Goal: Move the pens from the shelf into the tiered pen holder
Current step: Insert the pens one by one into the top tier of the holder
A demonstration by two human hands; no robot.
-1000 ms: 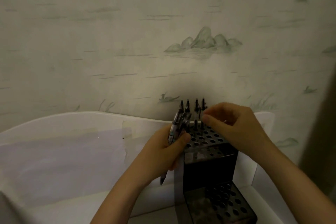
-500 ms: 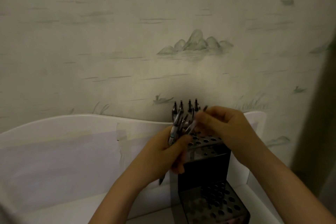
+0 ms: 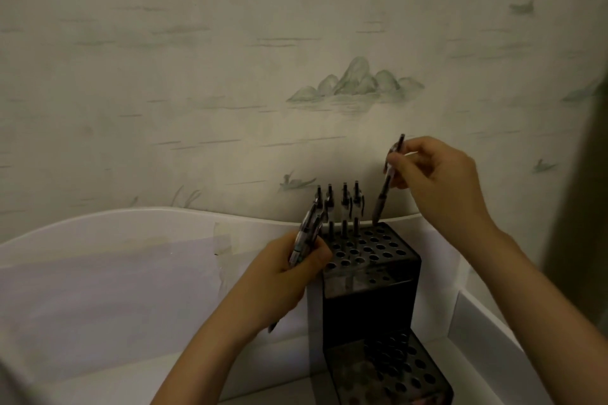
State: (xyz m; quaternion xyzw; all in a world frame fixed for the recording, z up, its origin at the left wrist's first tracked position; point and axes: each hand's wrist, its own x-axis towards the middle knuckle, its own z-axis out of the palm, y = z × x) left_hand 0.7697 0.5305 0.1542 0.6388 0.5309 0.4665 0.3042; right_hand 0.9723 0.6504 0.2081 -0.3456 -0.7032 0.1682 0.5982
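The right hand (image 3: 437, 174) pinches one pen (image 3: 386, 184), tip angled down over the far right holes of the tiered pen holder (image 3: 368, 260). The left hand (image 3: 289, 273) grips a bundle of pens (image 3: 306, 237) at the holder's left edge. A tilted tip may miss its hole and skid; the loose bundle could slip.

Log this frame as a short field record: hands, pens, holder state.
left hand: left hand grips a bundle of pens beside the holder
right hand: right hand pinches a single pen, tilted, tip down at the back row
holder: tiered pen holder, dark, two perforated tiers
pens seated: four pens upright in the top tier's back row
lower tier: no pens visible
surroundings: white shelf wall, patterned wallpaper
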